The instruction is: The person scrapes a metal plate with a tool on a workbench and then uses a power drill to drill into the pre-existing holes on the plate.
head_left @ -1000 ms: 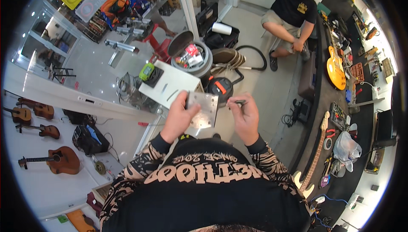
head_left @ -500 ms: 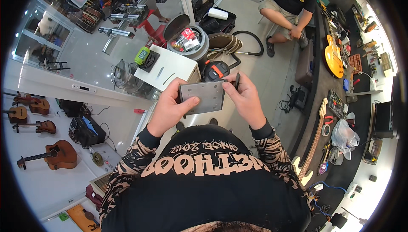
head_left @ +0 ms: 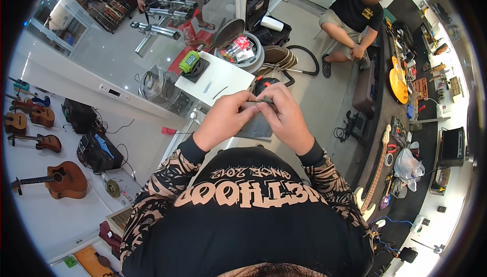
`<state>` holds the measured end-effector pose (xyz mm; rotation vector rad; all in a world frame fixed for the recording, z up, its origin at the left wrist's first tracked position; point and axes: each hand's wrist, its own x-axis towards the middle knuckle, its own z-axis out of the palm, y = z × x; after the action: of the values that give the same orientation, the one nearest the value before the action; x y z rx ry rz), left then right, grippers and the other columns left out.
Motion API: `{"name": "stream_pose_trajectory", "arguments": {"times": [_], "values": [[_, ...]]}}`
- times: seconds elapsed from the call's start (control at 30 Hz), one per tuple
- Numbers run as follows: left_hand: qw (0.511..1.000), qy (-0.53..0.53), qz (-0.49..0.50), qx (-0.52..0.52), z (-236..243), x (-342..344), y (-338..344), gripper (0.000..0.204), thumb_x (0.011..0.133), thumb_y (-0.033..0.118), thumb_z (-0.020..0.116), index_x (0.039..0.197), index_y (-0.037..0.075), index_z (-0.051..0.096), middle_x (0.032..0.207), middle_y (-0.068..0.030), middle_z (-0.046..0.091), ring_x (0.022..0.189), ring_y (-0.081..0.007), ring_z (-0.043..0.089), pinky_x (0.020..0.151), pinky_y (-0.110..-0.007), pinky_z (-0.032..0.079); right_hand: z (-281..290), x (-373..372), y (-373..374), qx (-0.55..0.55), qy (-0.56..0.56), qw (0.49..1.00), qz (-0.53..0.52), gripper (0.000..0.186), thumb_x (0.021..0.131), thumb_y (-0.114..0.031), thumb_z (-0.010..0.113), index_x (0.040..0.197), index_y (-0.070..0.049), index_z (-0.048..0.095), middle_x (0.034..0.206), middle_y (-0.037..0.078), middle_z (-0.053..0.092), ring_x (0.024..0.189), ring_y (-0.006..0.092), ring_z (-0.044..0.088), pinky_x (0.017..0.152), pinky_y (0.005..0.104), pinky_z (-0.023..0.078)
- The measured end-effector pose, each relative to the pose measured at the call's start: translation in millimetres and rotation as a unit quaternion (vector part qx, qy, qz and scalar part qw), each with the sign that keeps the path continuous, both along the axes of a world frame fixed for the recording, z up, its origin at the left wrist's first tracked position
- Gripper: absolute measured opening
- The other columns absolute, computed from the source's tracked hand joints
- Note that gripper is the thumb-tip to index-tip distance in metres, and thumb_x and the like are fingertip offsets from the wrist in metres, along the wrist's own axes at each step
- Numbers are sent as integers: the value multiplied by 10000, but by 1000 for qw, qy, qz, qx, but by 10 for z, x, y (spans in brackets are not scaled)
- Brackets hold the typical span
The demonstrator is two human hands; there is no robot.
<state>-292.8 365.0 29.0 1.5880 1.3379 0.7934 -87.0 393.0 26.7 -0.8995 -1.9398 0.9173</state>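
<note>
A grey metal plate (head_left: 256, 128) is held in front of my body, tilted, with its top edge mostly covered by fingers. My left hand (head_left: 225, 119) is closed on its left part, thumb along the top. My right hand (head_left: 284, 114) pinches near the top edge at a small dark piece (head_left: 268, 101), too hidden to make out clearly. The fingertips of both hands meet there. Beyond them stand a white cabinet (head_left: 218, 81) with a green tool (head_left: 189, 63) on it and a vacuum (head_left: 265, 81), partly hidden by my hands.
A seated person (head_left: 350, 23) is at the upper right, another person's leg (head_left: 200, 21) behind the glass. A dark workbench (head_left: 378, 140) with guitars, tools and a plastic bag (head_left: 408, 168) runs along my right. Guitars (head_left: 68, 178) and amplifiers (head_left: 99, 152) are at the left beside a glass partition.
The plate has turned from showing its holed face to being tilted under my hands. Both hands have drawn together at its top edge. The seated person's arm is raised again.
</note>
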Motion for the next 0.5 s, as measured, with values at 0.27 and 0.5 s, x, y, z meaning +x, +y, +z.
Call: {"name": "stream_pose_trajectory", "arguments": {"times": [0.27, 0.5], "values": [[993, -62, 93, 37, -219, -764, 5, 223, 983, 165, 747, 1080, -35, 756, 841, -100, 752, 736, -131, 638, 694, -327, 528, -115, -421, -243, -47, 175, 982, 60, 115, 1083, -7, 600, 1184, -18, 547, 1093, 94, 613, 1017, 191, 603, 899, 333, 495], [980, -123, 149, 40, -313, -1303, -81, 203, 999, 160, 775, 1080, -24, 748, 878, -23, 742, 763, -51, 588, 666, -247, 476, -78, -545, -252, -202, 212, 953, -73, 114, 1151, -132, 487, 1226, -58, 530, 927, -13, 535, 830, 70, 481, 773, 236, 419]]}}
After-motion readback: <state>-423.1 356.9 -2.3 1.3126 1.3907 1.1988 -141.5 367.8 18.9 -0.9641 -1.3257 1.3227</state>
